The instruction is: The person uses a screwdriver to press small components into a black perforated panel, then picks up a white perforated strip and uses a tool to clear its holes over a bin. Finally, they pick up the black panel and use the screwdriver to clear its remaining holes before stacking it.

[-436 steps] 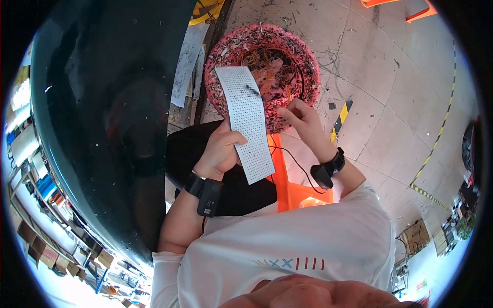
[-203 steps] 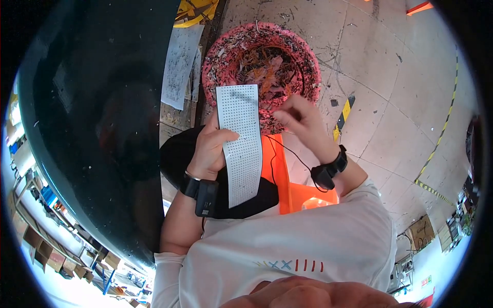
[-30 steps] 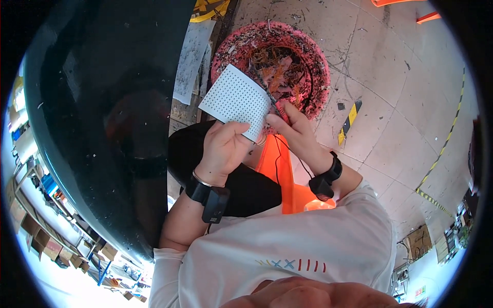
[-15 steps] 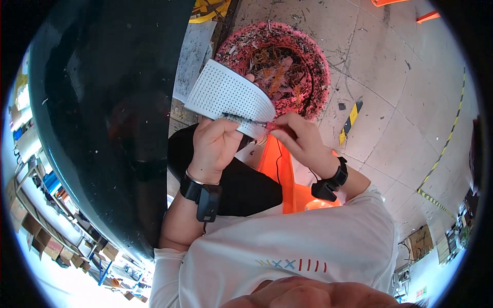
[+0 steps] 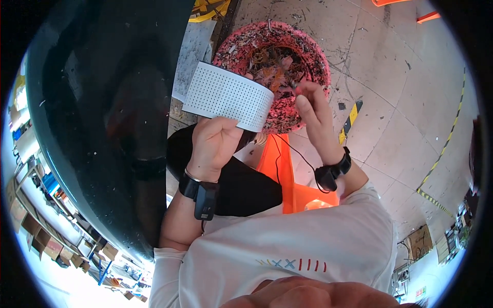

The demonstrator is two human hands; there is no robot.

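Note:
My left hand (image 5: 213, 143) grips the lower edge of a white perforated sheet (image 5: 228, 95), thumb in front and other fingers mostly behind. The sheet is curved, with rows of small dark holes and a dark edge. To its right, my right hand (image 5: 317, 115) is raised over the right side of a round pink tub (image 5: 321, 61). Its fingers are pinched on a slim tool with a red handle (image 5: 298, 90), and the tool's dark end is hard to make out against the tub. Black scraps cover the tub's rim, and orange and pink shreds lie inside.
A large dark glossy surface (image 5: 108, 102) rises at my left. An orange plastic piece (image 5: 280, 169) stands between my lap and the tub, with thin black cables near it. Yellow-and-black tape (image 5: 350, 122) marks the tiled floor on the right.
My right hand has moved from the sheet's lower right edge up and right, over the tub, taking the tool off the sheet. The left hand and sheet have barely shifted.

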